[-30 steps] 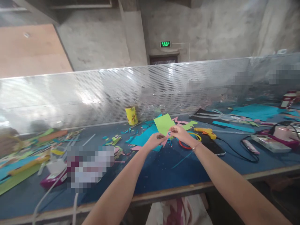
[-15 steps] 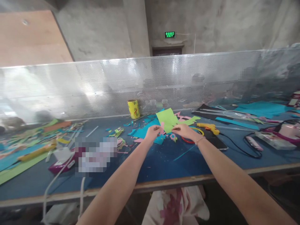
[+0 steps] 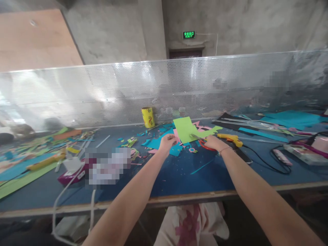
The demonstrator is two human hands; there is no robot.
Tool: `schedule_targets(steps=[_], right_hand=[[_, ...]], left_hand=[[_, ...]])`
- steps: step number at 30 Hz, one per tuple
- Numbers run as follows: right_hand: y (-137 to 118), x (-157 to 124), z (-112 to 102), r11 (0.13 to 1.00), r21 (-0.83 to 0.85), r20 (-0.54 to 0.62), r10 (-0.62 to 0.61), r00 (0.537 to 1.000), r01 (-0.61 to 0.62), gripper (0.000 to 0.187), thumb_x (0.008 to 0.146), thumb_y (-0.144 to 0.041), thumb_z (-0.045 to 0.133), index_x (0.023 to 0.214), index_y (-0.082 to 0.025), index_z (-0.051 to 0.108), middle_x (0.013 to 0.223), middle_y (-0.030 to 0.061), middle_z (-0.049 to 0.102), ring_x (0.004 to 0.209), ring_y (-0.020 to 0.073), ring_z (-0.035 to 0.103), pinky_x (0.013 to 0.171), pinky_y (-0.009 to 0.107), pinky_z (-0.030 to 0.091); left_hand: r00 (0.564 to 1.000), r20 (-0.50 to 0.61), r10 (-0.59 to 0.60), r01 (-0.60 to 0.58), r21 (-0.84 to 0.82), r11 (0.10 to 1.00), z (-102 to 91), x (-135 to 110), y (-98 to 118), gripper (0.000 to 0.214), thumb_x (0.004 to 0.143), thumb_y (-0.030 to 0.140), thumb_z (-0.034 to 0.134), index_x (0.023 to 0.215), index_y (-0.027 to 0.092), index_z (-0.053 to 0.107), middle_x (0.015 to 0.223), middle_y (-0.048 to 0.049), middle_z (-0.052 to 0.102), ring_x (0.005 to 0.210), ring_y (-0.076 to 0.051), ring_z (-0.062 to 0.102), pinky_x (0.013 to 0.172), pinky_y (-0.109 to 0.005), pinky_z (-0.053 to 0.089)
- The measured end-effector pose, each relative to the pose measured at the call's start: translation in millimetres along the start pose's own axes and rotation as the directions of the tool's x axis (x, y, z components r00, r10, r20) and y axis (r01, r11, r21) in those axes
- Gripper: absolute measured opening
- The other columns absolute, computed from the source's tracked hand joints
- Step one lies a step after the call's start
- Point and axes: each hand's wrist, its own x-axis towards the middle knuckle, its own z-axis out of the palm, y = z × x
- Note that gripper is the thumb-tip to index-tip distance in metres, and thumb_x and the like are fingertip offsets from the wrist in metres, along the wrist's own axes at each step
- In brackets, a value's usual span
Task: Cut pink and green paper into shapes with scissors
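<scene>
My left hand (image 3: 167, 141) is closed in a pinch on the lower left edge of a light green paper sheet (image 3: 185, 129), which is lifted a little above the blue table (image 3: 169, 177). A pink scrap shows just under the sheet by my fingers. My right hand (image 3: 212, 142) is wrapped round the red handles of scissors (image 3: 203, 143), whose blades point left at the sheet's lower right edge. Teal paper pieces (image 3: 160, 143) lie under and left of the sheet.
A yellow roll (image 3: 148, 117) stands by the perforated metal screen (image 3: 128, 92). A yellow glue gun (image 3: 230, 138) with a black cable lies right of my hand. Paper scraps cover the left end, with a white cable (image 3: 57, 205) over the front edge. Boxes and teal sheets sit far right.
My right hand has let go of the green sheet, moved right and down, and taken up the red scissors. My left hand still holds the sheet.
</scene>
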Motion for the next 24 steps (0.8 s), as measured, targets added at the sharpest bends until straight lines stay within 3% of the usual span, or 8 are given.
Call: schedule_targets(steps=[2,5,9,11,14,18,24], right_hand=[[-7.3,0.7,-2.7,0.998,0.066,-0.053,0.013,0.999,-0.01,0.018,0.068,-0.034,0.054,0.069,-0.017,0.058,0.061,0.0096,0.059,0.058,0.0186,0.054,0.054,0.028,0.038],[-21.6,-2.0,-3.5,0.961,0.276,-0.09,0.015,0.996,0.011,0.034,0.069,-0.046,0.053,0.084,-0.015,0.052,0.072,0.0083,0.06,0.065,0.0181,0.055,0.058,0.028,0.04],[-42.3,-13.5,4.9,0.828,0.542,0.051,-0.203,0.978,0.143,0.035,0.073,-0.051,0.05,0.089,-0.02,0.045,0.077,0.0037,0.059,0.072,0.0173,0.055,0.062,0.029,0.043],[-49.4,-19.0,9.6,0.753,0.631,0.04,-0.272,0.961,0.187,0.032,0.072,-0.049,0.053,0.087,-0.022,0.044,0.078,0.0023,0.058,0.075,0.017,0.055,0.063,0.029,0.044],[-54.2,-23.6,12.7,0.705,0.685,0.057,-0.301,0.952,0.182,0.032,0.07,-0.048,0.057,0.081,-0.022,0.042,0.076,0.0017,0.056,0.076,0.016,0.054,0.062,0.028,0.045],[-55.1,-25.5,11.8,0.694,0.709,0.152,-0.318,0.936,0.121,0.033,0.07,-0.049,0.055,0.077,-0.02,0.042,0.08,0.0018,0.054,0.077,0.0143,0.053,0.061,0.026,0.046],[-56.8,-27.0,9.7,0.709,0.7,0.188,-0.305,0.934,0.09,0.035,0.071,-0.053,0.052,0.076,-0.02,0.042,0.077,0.0009,0.052,0.071,0.0127,0.051,0.056,0.023,0.043]], left_hand=[[0.999,-0.028,-0.018,0.018,-0.026,1.0,0.0,-1.9,3.5,0.018,0.053,0.02,0.067,0.066,0.014,0.056,0.058,-0.0001,0.059,0.056,-0.01,0.055,0.062,-0.026,0.046],[0.998,-0.056,-0.028,0.021,-0.114,0.993,-0.3,-3.5,8.4,0.019,0.053,0.023,0.069,0.063,0.014,0.055,0.056,0.0005,0.058,0.055,-0.009,0.055,0.063,-0.026,0.046],[0.996,-0.09,0.013,-0.035,-0.248,0.968,0.4,-3.4,12.8,0.022,0.053,0.023,0.071,0.061,0.014,0.052,0.055,0.0026,0.055,0.055,-0.007,0.055,0.068,-0.025,0.047],[0.995,-0.096,0.026,-0.052,-0.269,0.962,1.3,-3.5,14.2,0.023,0.054,0.024,0.071,0.062,0.014,0.051,0.056,0.003,0.055,0.055,-0.007,0.054,0.069,-0.025,0.047],[0.996,-0.081,0.04,-0.06,-0.266,0.962,2.5,-4.4,15.3,0.023,0.055,0.026,0.07,0.063,0.015,0.052,0.056,0.0028,0.056,0.055,-0.007,0.054,0.068,-0.025,0.047],[0.994,-0.105,0.041,-0.065,-0.235,0.97,3.0,-4.6,14.9,0.023,0.055,0.027,0.07,0.063,0.015,0.053,0.056,0.0026,0.055,0.057,-0.008,0.055,0.069,-0.026,0.047],[0.986,-0.159,0.059,-0.091,-0.2,0.976,2.8,-4.2,14.2,0.021,0.056,0.027,0.069,0.064,0.014,0.055,0.058,0.0012,0.058,0.059,-0.009,0.056,0.071,-0.028,0.047]])
